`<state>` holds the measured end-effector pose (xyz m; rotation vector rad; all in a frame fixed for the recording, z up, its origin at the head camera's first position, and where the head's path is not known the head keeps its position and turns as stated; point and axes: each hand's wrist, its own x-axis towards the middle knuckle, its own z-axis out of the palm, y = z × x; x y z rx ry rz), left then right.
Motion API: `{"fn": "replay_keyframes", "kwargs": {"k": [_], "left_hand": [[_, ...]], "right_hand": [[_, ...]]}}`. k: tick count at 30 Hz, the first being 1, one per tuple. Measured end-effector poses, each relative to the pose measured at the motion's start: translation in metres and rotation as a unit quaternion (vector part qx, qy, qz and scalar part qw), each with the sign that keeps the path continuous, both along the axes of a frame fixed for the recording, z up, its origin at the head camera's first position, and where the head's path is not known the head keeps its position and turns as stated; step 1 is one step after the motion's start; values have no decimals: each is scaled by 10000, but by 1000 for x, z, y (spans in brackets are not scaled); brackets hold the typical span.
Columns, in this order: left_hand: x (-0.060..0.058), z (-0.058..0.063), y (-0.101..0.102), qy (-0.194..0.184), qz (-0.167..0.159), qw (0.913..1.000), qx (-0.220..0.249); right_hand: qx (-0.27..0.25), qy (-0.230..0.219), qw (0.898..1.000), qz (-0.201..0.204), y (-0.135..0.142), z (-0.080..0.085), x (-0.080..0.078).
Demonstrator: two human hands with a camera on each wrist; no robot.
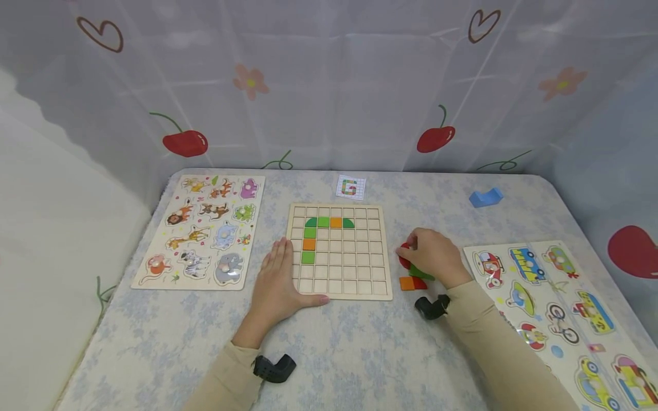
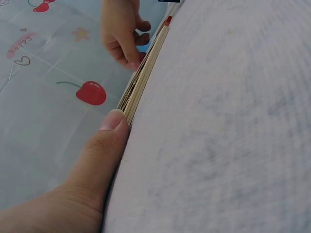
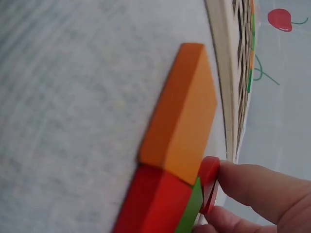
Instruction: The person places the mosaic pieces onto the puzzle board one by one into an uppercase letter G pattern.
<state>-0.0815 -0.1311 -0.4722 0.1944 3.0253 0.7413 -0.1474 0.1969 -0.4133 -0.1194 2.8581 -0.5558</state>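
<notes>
A wooden grid board (image 1: 352,260) lies in the middle of the table, with green and orange tiles (image 1: 309,244) forming a top row and a left column. Along its left edge lie the straight fingers of my left hand (image 1: 275,288), while the thumb (image 2: 97,145) reaches along the near edge. Right of the board, my right hand (image 1: 436,256) pinches a red tile (image 3: 209,179) between thumb and finger. Close under that hand are a green tile (image 1: 421,274), an orange square tile (image 1: 406,283) and another red tile (image 1: 419,283).
Behind the board lies a small pattern card (image 1: 351,187) showing a G shape. An animal puzzle board (image 1: 205,231) is at the left, a vehicle puzzle board (image 1: 552,297) at the right. A blue block (image 1: 485,197) sits at the back right.
</notes>
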Motion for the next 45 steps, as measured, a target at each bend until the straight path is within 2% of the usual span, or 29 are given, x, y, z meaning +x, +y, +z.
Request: {"fn": "replay_keyframes", "kwargs": {"k": [9, 15, 21, 26, 35, 39, 45], "left_hand": [[0, 1, -2, 3, -158, 9999, 39], [0, 3, -4, -48, -273, 9996, 110], [0, 4, -5, -50, -283, 9996, 77], [0, 5, -5, -68, -285, 9996, 11], [0, 3, -5, 40, -336, 9994, -24], [-1, 3, -5, 90, -347, 9994, -8], [0, 2, -5, 77, -340, 9994, 2]], "right_hand": [[-632, -82, 9972, 392, 2, -4, -5], [-1060, -206, 9939, 238, -2, 1, -8], [-1772, -571, 9824, 139, -36, 7, -8], [-2179, -711, 9727, 357, -76, 3, -1], [-2321, -682, 9657, 946, -139, -4, 16], [-2255, -512, 9652, 1218, -152, -9, 21], [-2003, -108, 9698, 1387, -160, -15, 25]]}}
